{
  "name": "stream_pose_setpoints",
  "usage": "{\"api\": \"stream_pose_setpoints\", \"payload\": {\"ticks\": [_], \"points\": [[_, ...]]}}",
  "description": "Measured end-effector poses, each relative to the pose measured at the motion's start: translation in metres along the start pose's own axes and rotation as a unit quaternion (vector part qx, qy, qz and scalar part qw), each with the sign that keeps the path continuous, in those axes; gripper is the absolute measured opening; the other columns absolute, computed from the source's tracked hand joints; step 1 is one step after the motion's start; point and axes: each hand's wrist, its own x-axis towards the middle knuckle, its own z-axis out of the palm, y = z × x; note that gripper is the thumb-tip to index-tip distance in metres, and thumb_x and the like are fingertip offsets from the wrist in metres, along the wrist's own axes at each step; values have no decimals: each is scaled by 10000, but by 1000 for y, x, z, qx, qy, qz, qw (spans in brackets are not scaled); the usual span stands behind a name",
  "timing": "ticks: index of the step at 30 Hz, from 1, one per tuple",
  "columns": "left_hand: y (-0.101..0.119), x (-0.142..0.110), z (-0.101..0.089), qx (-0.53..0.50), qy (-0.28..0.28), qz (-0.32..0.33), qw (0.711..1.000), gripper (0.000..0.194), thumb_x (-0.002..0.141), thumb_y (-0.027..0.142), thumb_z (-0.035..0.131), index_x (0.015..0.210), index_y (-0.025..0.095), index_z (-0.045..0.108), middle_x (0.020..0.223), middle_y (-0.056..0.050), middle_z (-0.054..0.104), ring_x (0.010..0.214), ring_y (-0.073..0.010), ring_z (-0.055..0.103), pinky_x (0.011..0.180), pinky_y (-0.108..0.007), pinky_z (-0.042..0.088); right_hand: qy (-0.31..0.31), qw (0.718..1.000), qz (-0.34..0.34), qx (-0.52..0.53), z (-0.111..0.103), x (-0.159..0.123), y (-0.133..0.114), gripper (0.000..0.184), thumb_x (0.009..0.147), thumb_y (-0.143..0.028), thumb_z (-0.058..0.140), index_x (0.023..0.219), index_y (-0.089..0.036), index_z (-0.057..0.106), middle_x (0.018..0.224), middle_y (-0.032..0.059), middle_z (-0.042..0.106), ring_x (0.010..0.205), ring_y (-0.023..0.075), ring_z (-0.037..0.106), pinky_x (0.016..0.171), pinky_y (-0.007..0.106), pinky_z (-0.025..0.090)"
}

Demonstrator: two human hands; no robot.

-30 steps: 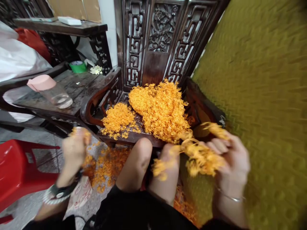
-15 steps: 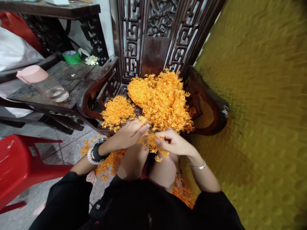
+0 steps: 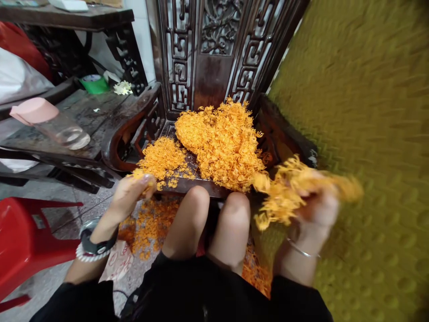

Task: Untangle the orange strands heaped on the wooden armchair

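A large heap of orange, curly flower-like pieces (image 3: 228, 143) lies on the seat of a dark carved wooden chair (image 3: 187, 185). To its left on the same seat is a smaller, flatter pile of such pieces (image 3: 162, 156). My left hand (image 3: 129, 197) is closed, with orange pieces showing at its fingers, just in front of the smaller pile. Out to the right, beyond the chair's front corner, my right hand (image 3: 320, 208) grips a loose bunch of orange flower pieces (image 3: 283, 192). Motion blurs this hand and its bunch.
Many orange pieces (image 3: 152, 228) are scattered on the floor below the chair. On a wooden bench at left lie a pink-lidded bottle (image 3: 53, 125), green tape (image 3: 95, 84) and a pale flower (image 3: 123, 88). A red stool (image 3: 36, 237) stands left; a yellow-green textured surface (image 3: 375, 134) rises right.
My hands were together over my knees, working at orange pieces. They have parted: the left moved left, and the right swung out to the right with the bunch.
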Motion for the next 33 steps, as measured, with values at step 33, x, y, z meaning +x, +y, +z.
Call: {"api": "stream_pose_setpoints", "payload": {"ticks": [33], "points": [[-48, 43, 6, 347, 137, -41, 927, 406, 921, 423, 381, 713, 152, 601, 669, -71, 572, 651, -179, 535, 662, -300, 418, -68, 992, 44, 97, 53, -13, 33, 394, 823, -418, 619, 613, -203, 364, 568, -75, 213, 443, 63, 134, 396, 213, 157]]}}
